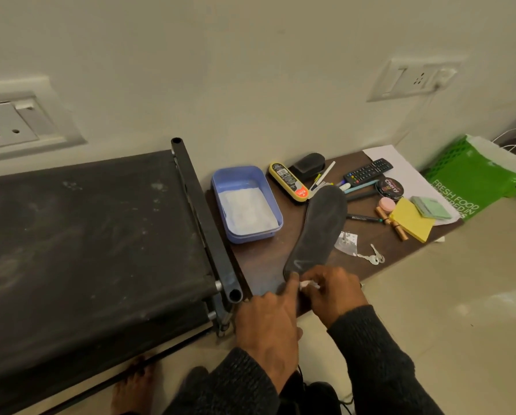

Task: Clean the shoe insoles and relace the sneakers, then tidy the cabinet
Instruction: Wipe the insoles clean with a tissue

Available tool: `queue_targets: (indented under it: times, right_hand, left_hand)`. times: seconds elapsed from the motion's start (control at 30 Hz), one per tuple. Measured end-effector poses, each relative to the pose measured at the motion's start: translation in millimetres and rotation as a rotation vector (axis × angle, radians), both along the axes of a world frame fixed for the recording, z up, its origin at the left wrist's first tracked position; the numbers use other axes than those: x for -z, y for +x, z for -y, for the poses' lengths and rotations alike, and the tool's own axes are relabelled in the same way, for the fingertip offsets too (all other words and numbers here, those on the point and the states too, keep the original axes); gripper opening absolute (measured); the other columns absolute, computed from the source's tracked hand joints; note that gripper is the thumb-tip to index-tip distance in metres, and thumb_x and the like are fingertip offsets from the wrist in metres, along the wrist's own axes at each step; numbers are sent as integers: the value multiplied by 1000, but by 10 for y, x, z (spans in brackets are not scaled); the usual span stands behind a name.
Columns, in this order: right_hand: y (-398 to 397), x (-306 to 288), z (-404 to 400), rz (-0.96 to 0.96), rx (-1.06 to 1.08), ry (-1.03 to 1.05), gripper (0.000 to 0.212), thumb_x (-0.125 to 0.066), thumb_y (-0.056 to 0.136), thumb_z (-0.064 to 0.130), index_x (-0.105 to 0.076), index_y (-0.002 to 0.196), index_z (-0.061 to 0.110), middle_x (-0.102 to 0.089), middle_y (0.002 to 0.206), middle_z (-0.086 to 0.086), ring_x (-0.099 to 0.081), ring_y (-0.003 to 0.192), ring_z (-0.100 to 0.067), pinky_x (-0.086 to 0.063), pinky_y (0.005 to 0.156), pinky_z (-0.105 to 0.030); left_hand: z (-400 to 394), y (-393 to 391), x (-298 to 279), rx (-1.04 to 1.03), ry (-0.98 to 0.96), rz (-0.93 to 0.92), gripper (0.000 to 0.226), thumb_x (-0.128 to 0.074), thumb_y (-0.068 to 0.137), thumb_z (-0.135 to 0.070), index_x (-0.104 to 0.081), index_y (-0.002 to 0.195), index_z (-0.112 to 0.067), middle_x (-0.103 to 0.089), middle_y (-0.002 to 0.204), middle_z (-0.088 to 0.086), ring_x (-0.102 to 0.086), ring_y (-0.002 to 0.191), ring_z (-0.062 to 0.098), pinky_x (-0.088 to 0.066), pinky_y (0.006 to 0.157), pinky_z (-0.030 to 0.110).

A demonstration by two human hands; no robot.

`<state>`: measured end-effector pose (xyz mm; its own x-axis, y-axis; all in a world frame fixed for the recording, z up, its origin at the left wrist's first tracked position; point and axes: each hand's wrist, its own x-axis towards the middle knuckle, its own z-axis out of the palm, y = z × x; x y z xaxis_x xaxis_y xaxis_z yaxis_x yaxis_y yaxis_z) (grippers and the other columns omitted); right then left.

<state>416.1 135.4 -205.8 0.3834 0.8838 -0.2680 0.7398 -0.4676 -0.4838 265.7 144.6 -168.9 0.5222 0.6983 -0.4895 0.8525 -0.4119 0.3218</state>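
A blue plastic tub (246,203) on the dark wooden table (262,256) holds white powder. Just right of it lies the dark insole (316,232), heel end toward you. Your left hand (268,322) presses its fingertips on that heel end; your right hand (331,295) pinches a small white scrap (308,284) beside it. Behind the insole sit a shoe-polish sponge (288,181), pens, a remote (367,171) and keys (373,257).

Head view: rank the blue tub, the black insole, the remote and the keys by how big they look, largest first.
1. black insole
2. blue tub, close to the insole in area, so those two are unsure
3. remote, which lies farther from the camera
4. keys
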Motion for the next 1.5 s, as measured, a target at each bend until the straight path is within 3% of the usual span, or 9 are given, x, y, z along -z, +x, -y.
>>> queue_targets:
  times: [0.2,0.37,0.6,0.7,0.87,1.07,1.2,1.37,1.5]
  right_hand:
    - [242,-189,48,-496,90,-132,12,-72,88,4,-77,87,15,-76,81,-2,-69,74,-15,-57,65,-24]
    - [367,-142,-21,-375,261,77,19,-66,92,2,-66,94,21,-70,98,-5,-71,77,-22,-58,60,-25]
    - [283,-11,-59,-65,149,111,17,-70,91,14,-72,84,29,-70,89,8,-65,81,-7,-58,78,-28]
    - [237,48,-26,51,49,112,7,-75,87,30,-75,93,26,-66,93,10,-60,78,-2,-49,71,-17]
    - [220,205,-65,245,-23,143,15,-67,93,30,-75,104,24,-67,103,3,-62,95,-14,-50,83,-25]
    - [283,191,-246,230,58,167,13,-68,92,27,-74,103,24,-67,105,-1,-63,97,-19,-56,87,-36]
    - [127,233,-100,123,-268,86,12,-67,93,19,-75,101,24,-59,103,13,-58,94,-5,-43,79,-8]
    - [384,217,-231,177,-33,247,10,-70,91,17,-77,98,20,-67,101,3,-60,92,-11,-51,85,-24]
    - [130,222,-121,162,-336,177,11,-67,93,18,-75,100,22,-56,100,13,-54,89,-2,-38,77,-5]
  left_hand:
    - [-1,42,47,2,-45,-9,79,-58,98,-45,-8,160,-36,-53,139,9,-53,126,30,-43,100,38]
    - [-5,74,52,35,-91,-28,82,-56,99,-49,-3,160,-36,-49,144,10,-50,129,31,-41,103,40]
    - [9,128,82,37,-60,-22,76,-54,100,-46,-9,160,-31,-50,143,10,-50,127,29,-43,101,39]
    - [1,151,87,39,-32,-16,72,-53,102,-43,-13,160,-27,-50,143,9,-51,127,29,-44,100,40]
    - [-23,203,72,55,-10,-64,71,-57,101,-37,-18,159,-22,-52,141,11,-53,125,30,-45,97,41]
    - [11,163,85,66,-5,-86,78,-61,98,-38,-14,160,-27,-53,138,10,-54,123,29,-45,95,42]
    - [-13,116,92,54,-11,-59,62,-59,100,-35,-29,154,-29,-56,135,8,-56,121,29,-45,93,40]
    - [-23,165,68,86,5,-109,75,-60,98,-39,-18,158,-25,-52,138,10,-53,124,29,-44,96,41]
    - [-4,174,69,61,-4,-83,56,-59,100,-34,-37,149,-21,-54,135,9,-54,123,28,-44,96,41]
